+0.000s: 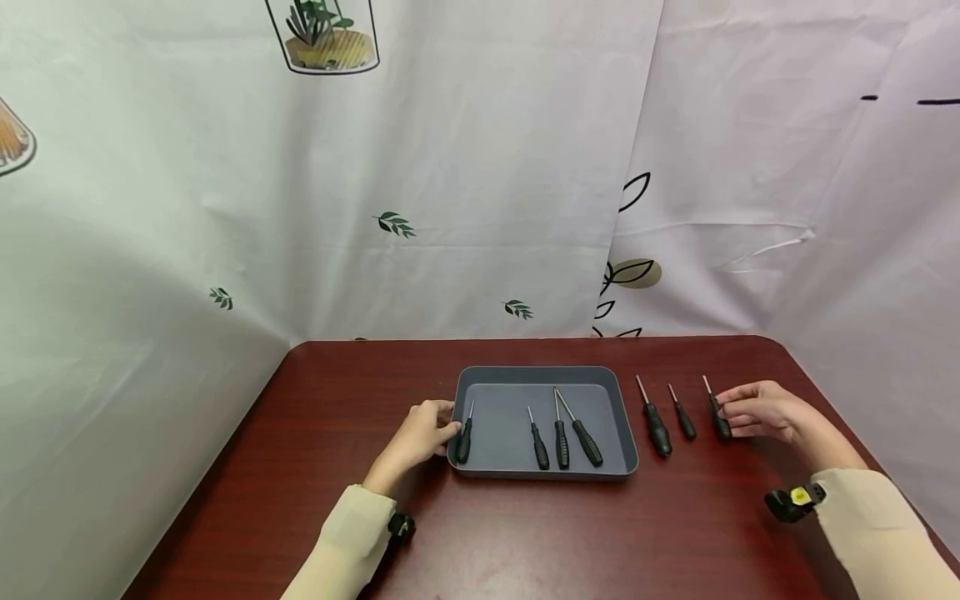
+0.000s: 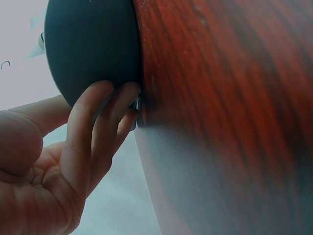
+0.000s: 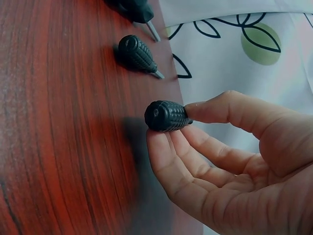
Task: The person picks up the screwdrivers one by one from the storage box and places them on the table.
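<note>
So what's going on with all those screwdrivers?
Somebody's right fingers are pinching a black-handled screwdriver, while their left fingers hold the gray tray by its left edge. Four screwdrivers lie inside the tray. Two more screwdrivers lie on the table, between the tray and the pinched one.

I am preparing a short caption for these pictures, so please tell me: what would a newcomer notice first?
Probably the gray tray in the middle of the dark red table, with four black-handled screwdrivers inside and the left hand holding its left side. Next, at the table's right side, the right hand pinches another screwdriver; two more lie between it and the tray.
</note>
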A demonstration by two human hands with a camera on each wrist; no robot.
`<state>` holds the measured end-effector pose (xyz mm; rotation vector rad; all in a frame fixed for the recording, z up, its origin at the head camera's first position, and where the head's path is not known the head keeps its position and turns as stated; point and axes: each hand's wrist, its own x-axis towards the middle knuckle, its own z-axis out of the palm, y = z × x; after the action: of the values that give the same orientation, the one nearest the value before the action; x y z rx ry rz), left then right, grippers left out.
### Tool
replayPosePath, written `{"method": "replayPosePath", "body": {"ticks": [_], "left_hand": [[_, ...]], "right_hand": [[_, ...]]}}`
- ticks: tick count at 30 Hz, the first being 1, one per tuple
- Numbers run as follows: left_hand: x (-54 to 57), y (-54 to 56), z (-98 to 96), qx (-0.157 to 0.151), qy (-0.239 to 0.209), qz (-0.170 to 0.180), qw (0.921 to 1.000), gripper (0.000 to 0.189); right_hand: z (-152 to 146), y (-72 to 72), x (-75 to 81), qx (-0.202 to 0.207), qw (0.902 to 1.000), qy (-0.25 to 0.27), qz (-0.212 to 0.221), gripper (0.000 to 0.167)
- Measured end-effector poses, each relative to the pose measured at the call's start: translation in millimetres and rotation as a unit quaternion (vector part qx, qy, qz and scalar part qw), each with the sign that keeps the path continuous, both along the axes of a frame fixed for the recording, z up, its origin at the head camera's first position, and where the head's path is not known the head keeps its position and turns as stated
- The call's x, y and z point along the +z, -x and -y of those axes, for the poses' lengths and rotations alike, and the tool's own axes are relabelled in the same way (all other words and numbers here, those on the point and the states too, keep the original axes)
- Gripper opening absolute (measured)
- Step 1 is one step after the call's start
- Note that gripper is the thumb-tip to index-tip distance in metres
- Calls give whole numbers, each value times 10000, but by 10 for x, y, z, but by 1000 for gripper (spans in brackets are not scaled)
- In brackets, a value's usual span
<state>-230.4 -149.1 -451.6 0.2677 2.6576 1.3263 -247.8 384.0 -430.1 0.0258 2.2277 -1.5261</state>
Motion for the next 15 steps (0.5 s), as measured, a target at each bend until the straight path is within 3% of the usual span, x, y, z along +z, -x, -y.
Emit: {"method": "replayPosePath", "body": {"ticks": [15], "left_hand": [[0,-18,19,-15,-23,24,10000,43]], "right_hand": [[68,31,-8,-103,9993,-334,-129,29]]}}
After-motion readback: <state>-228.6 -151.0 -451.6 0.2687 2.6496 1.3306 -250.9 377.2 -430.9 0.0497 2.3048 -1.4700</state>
